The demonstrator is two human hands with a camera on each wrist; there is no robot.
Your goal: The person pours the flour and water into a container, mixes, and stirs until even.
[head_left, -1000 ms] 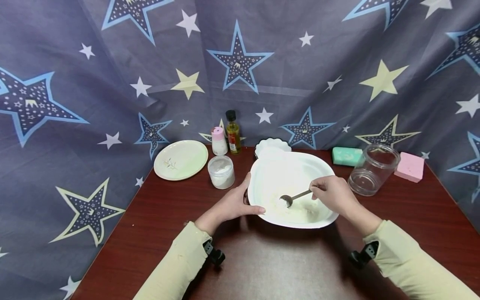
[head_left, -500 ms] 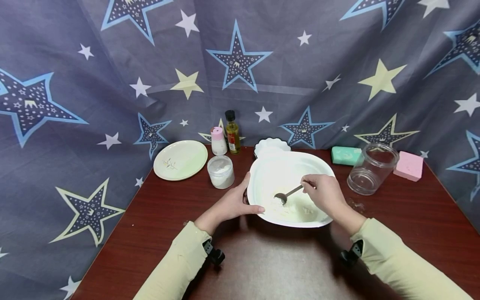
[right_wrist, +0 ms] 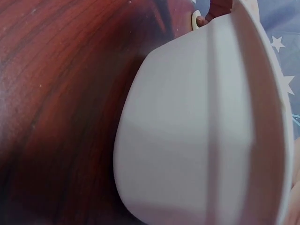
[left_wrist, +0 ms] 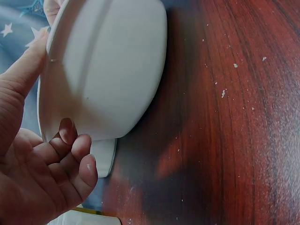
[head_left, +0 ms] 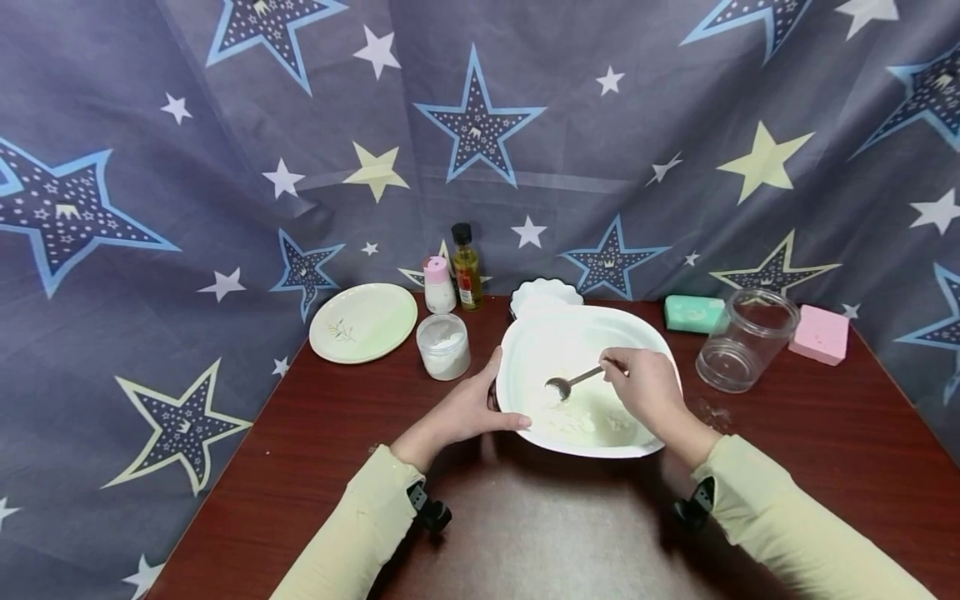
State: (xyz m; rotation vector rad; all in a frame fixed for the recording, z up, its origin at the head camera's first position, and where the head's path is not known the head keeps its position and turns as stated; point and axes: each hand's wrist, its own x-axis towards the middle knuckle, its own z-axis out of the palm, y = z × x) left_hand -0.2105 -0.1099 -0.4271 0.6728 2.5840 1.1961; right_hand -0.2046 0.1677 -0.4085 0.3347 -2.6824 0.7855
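A white oval basin (head_left: 585, 451) stands on the table with pale, lumpy, flour-like stuff (head_left: 577, 421) on its floor. My left hand (head_left: 472, 407) holds its left side, thumb on the rim; in the left wrist view the fingers (left_wrist: 80, 146) curl below the rim against the outer wall. My right hand (head_left: 647, 385), over the basin's right part, pinches the handle of a small dark metal spoon (head_left: 558, 387). The spoon's bowl is low inside the basin and carries some white powder. In the right wrist view the basin's wall (right_wrist: 183, 131) hides most of that hand.
Left of the basin stand a jar of white powder (head_left: 443, 354), an oval plate (head_left: 363, 323), a pink-capped shaker (head_left: 438, 287) and an oil bottle (head_left: 467, 271). Behind it is a scalloped dish (head_left: 546, 293). To the right are a green block (head_left: 693, 314), clear jar (head_left: 742, 346) and pink block (head_left: 820, 335).
My right hand has moved left with the spoon, whose bowl has shifted left and slightly away from me across the basin. My left hand keeps its hold on the rim.
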